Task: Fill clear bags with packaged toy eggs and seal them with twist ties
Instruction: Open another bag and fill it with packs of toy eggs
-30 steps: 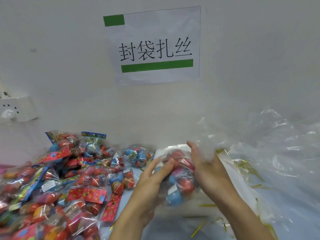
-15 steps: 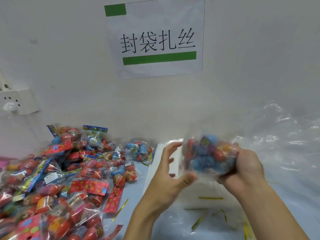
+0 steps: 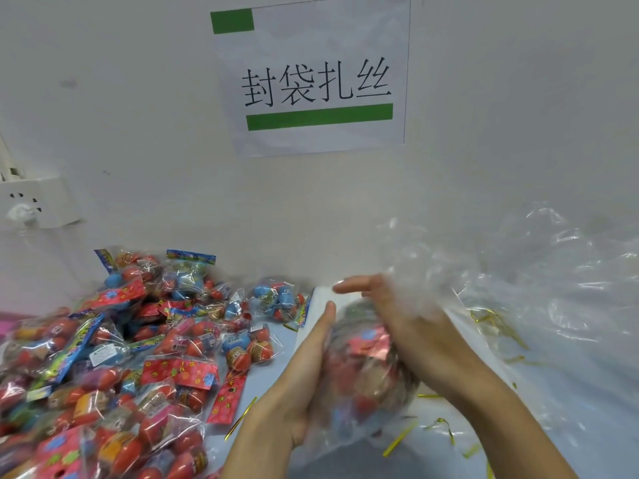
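- Filled clear bag [image 3: 363, 382] sits between our two hands at about 5 o'clock in view, blurred; red, blue and pink egg packs show through the film.
- Our left hand [image 3: 301, 385] lies flat against the bag's left side, fingers straight and pointing up toward 12 o'clock.
- Our right hand [image 3: 411, 326] lies over the bag's top right, fingers straight and pointing toward 10 o'clock, loose film over the knuckles.
- Pile of packaged toy eggs [image 3: 114, 368] spreads from 7 to 9 o'clock, many with red flowered header cards.
- Gold twist ties [image 3: 401, 442] lie scattered on the pale blue table [image 3: 266, 378] near the bag; a few more lie at 3 o'clock.
- Heap of clear plastic [image 3: 539, 305] fills the 3 o'clock side.
- White wall behind carries a paper sign [image 3: 311, 74] with green bars reading 封袋扎丝; a white socket [image 3: 34, 202] sits at 9 o'clock.
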